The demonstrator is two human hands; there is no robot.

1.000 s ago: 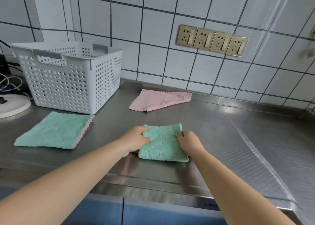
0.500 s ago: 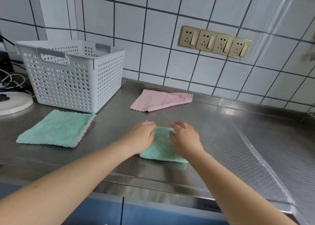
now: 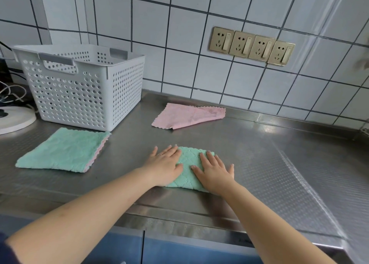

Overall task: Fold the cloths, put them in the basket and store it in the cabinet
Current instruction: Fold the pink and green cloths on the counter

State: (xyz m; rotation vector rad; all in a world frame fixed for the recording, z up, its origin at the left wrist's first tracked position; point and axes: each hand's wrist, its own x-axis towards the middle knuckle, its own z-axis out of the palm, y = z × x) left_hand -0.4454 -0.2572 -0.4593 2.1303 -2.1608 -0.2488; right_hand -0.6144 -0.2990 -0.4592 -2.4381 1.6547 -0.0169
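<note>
A small folded green cloth [image 3: 188, 165] lies near the front of the steel counter [image 3: 259, 155]. My left hand [image 3: 164, 164] lies flat on its left side and my right hand [image 3: 214, 172] flat on its right side, fingers spread, pressing it down. A larger green cloth with a pink edge [image 3: 61, 150] lies flat at the left. A pink cloth [image 3: 187, 115] lies loosely folded near the wall. The white perforated basket [image 3: 83, 89] stands at the back left; I see nothing inside it from here.
A white round base [image 3: 14, 119] with cables sits at the far left. Four brass wall sockets [image 3: 251, 45] are on the tiled wall. Blue cabinet doors [image 3: 169, 249] run below the counter's front edge.
My hands have gone from pinching the folded green cloth's sides to lying flat on top of it, fingers spread. The cloth stays in place.
</note>
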